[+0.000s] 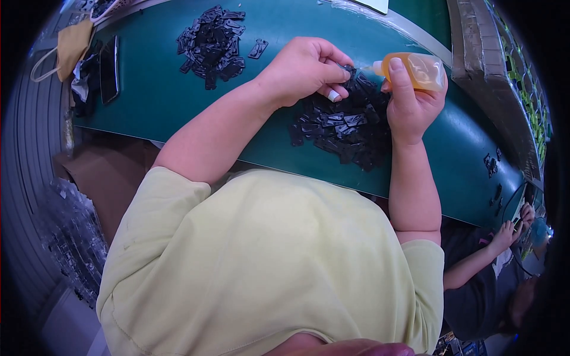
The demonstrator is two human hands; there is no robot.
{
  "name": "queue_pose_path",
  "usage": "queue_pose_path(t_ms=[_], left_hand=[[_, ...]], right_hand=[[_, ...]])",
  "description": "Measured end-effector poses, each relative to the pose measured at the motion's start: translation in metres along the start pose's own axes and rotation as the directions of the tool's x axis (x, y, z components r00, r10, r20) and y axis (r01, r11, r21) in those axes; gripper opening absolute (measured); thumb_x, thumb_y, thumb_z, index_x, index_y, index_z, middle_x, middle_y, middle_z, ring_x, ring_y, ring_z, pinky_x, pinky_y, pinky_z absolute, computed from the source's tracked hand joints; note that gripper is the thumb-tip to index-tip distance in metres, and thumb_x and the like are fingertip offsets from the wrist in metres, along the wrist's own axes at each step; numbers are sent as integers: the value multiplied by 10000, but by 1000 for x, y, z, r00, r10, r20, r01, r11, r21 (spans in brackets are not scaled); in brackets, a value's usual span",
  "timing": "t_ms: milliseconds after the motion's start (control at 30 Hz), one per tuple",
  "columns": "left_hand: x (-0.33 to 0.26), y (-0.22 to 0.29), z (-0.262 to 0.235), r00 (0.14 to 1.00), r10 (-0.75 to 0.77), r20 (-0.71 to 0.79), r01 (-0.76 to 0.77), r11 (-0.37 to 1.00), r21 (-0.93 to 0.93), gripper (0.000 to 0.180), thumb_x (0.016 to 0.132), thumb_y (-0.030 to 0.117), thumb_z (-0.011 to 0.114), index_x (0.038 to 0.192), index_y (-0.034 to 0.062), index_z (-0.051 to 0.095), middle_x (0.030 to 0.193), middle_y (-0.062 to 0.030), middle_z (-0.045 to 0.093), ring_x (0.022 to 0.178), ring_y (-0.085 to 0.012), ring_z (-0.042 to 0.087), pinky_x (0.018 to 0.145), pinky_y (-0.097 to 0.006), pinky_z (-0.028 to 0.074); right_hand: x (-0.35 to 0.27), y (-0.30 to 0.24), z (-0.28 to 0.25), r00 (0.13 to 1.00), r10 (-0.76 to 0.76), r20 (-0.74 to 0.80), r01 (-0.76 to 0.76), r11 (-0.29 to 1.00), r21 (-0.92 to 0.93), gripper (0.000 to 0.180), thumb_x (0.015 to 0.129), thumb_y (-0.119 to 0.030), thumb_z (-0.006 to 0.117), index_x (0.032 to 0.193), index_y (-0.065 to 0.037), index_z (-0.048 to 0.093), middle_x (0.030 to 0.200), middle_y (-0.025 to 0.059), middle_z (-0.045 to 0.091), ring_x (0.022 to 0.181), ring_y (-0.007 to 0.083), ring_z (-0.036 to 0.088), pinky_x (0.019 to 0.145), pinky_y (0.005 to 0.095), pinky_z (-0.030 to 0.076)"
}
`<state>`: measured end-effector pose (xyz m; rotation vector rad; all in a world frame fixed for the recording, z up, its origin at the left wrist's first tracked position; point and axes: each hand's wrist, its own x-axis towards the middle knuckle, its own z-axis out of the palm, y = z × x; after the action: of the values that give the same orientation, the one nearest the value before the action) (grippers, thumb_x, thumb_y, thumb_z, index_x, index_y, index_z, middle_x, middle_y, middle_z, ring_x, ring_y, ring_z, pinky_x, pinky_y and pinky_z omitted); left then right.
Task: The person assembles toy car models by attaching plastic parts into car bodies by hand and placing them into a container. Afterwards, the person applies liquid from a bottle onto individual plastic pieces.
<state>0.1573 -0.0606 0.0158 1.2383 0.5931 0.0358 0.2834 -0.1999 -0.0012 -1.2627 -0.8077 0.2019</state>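
Observation:
My right hand (412, 107) is wrapped round a small squeeze bottle (424, 70) of amber liquid, tipped on its side with its pale nozzle toward the left. Close to that nozzle, my left hand (309, 71) pinches a small flat black plastic part (349, 71), partly hidden by the fingers. White tape circles one of the left fingertips. Beneath both hands spreads a heap of similar black plastic parts (347, 127) on the green tabletop (151, 71). Whether the nozzle touches the held part, I cannot tell.
A second pile of black parts (214, 44) lies farther left, with a single part (257, 48) beside it. A dark phone-like slab (110, 69) and a yellow mask (73, 47) are at the left edge. Cardboard (484, 53) borders the right side, where a co-worker's hands (510, 230) show.

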Motion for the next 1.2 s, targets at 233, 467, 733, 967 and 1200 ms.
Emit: queue_pose_path(t_ms=[233, 467, 733, 967, 1200], left_hand=[[2, -2, -1, 1000, -4, -25, 4, 1000, -6, 221, 861, 45, 648, 1054, -60, 620, 842, -121, 662, 699, -186, 693, 611, -252, 578], [4, -3, -2, 1000, 1, -31, -1, 1000, -11, 213, 862, 50, 650, 1042, -60, 620, 845, -124, 658, 695, -185, 690, 616, -259, 584], [1, -1, 0, 1000, -13, -26, 12, 1000, -22, 213, 857, 54, 658, 1035, -57, 617, 847, -121, 655, 689, -182, 690, 611, -252, 580], [1, -1, 1, 999, -9, -35, 9, 1000, -5, 216, 857, 54, 657, 1038, -56, 618, 851, -123, 656, 689, -184, 691, 609, -249, 578], [4, 0, -5, 999, 7, -34, -8, 1000, -19, 216, 859, 51, 655, 1040, -61, 618, 857, -124, 661, 694, -188, 694, 604, -248, 576]], right_hand=[[3, -5, -9, 995, 82, -61, -70, 980, 186, 178, 846, -99, 706, 961, -43, 581, 833, 61, 631, 603, 89, 590, 508, 198, 480], [-3, -7, -2, 985, 166, 47, -172, 963, 210, 205, 835, -92, 710, 977, -39, 572, 842, 70, 631, 599, 87, 586, 498, 188, 471], [-6, -6, -2, 983, 168, 77, -178, 970, 165, 245, 831, -86, 714, 1007, -39, 549, 853, 69, 628, 598, 83, 583, 495, 183, 468], [-7, -4, -2, 983, 163, 89, -175, 973, 152, 251, 832, -85, 714, 1013, -38, 546, 864, 70, 630, 597, 81, 580, 493, 186, 466], [3, -5, 1, 991, 134, 28, -136, 987, 88, 213, 834, -83, 701, 985, -32, 560, 820, 61, 623, 564, 89, 558, 490, 199, 452]])
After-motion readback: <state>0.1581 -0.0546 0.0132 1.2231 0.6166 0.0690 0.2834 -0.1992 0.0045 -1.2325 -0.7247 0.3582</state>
